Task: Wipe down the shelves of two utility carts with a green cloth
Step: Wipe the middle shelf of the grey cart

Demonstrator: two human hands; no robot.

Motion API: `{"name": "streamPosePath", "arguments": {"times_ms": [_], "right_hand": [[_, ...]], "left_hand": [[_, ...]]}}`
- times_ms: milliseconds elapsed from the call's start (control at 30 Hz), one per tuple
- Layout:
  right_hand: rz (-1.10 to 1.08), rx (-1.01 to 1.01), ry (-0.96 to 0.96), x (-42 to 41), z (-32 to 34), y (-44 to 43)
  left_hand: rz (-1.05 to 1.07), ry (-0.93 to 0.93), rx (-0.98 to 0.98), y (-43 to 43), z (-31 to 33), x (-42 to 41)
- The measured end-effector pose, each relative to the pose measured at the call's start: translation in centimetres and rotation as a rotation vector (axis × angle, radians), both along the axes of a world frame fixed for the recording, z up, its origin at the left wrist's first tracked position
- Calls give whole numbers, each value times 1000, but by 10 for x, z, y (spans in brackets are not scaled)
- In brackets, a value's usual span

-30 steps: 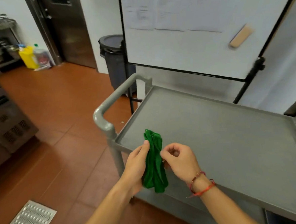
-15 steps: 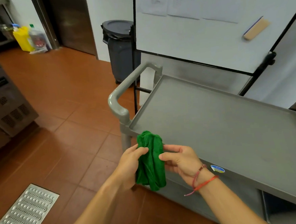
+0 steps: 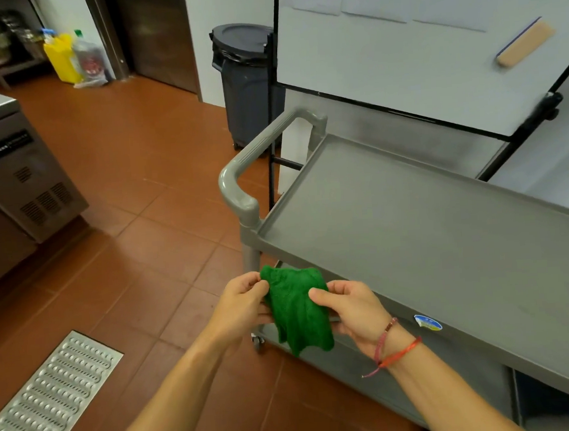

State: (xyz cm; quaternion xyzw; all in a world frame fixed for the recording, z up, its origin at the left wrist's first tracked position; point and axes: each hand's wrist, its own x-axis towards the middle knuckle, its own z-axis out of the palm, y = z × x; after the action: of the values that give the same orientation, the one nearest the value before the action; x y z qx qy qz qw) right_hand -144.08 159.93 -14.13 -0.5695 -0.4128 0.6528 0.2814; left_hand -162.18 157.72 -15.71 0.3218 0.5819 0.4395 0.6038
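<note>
Green cloth (image 3: 296, 312) in both hands (image 3: 240, 306) (image 3: 354, 311)

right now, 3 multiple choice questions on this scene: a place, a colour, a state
1. Where is the green cloth relative to the cart?
A. flat on its top shelf
B. held in the air by its near corner
C. on its lower shelf
2. What colour is the far-left jug?
A. yellow
B. blue
C. white
3. The bin is:
A. lidded
B. uncovered
C. tipped over
Answers: 1 B, left hand and right hand pinch it in the air; 2 A, its body is yellow; 3 A, a dark lid sits on top.
</note>
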Motion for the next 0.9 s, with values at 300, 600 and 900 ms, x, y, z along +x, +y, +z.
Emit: {"name": "streamPosePath", "arguments": {"times_ms": [300, 600, 900], "right_hand": [[38, -55, 79, 2, -31, 1], [-75, -8, 26, 4, -73, -5], [-36, -5, 78, 8, -131, 4]], "left_hand": [[46, -20, 15, -2, -25, 6], [24, -143, -9, -8, -55, 12], [186, -159, -39, -8, -117, 24]]}}
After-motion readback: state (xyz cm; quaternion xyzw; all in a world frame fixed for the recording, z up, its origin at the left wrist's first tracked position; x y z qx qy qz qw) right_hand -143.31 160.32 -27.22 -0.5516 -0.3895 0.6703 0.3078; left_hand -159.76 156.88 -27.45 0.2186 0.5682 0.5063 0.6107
